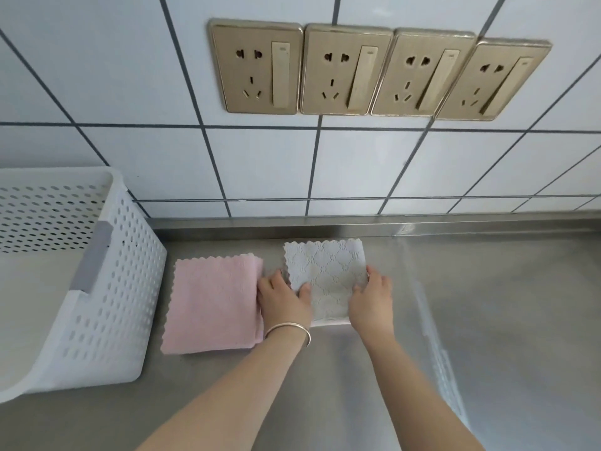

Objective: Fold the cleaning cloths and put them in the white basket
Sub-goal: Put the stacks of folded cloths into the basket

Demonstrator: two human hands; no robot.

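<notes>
While both hands work at it, the folded pale grey cleaning cloth with a diamond weave and scalloped edge [327, 278] lies flat on the brushed steel counter [487, 320], long axis running near to far, scalloped edge toward the wall and folded edge nearest the person. Left hand [283, 296] lies on the cloth's left edge, thumb on top of the fabric, fingers spread and fairly straight. Right hand [372, 299] takes the right edge, fingers curled over the border; whether it pinches or only presses, cannot tell. Thin silver bangle [289, 332] on the left wrist.

Just left, the folded pink terry cloth [213, 304] lies flat, also longer near to far, its right edge touching the left hand. Further left stands the white perforated plastic basket with a grey handle [123, 288], close beside the pink cloth. Bare counter runs wide to the right and near. Four gold wall sockets [379, 70] sit on the white tiled wall [130, 92].
</notes>
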